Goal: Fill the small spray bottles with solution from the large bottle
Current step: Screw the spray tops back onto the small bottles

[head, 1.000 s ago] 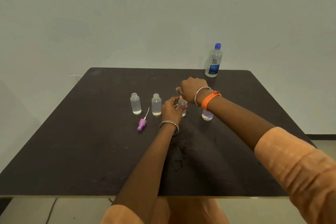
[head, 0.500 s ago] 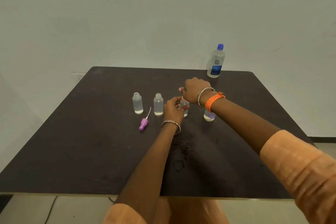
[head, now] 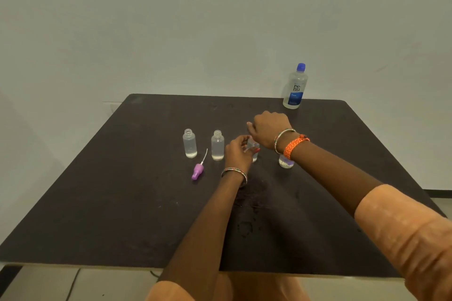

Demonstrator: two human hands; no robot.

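On the bench point(head: 122, 203), the left hand point(head: 237, 154) grips the third small spray bottle point(head: 254, 151) while the right hand point(head: 270, 129) curls over its top, seemingly uncapping it; next, fetch the capped large bottle point(head: 294, 87) standing beyond.

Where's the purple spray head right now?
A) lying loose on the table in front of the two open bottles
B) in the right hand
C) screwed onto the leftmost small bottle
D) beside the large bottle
A: the purple spray head lies on the table, near side of the two open bottles, touching neither hand.
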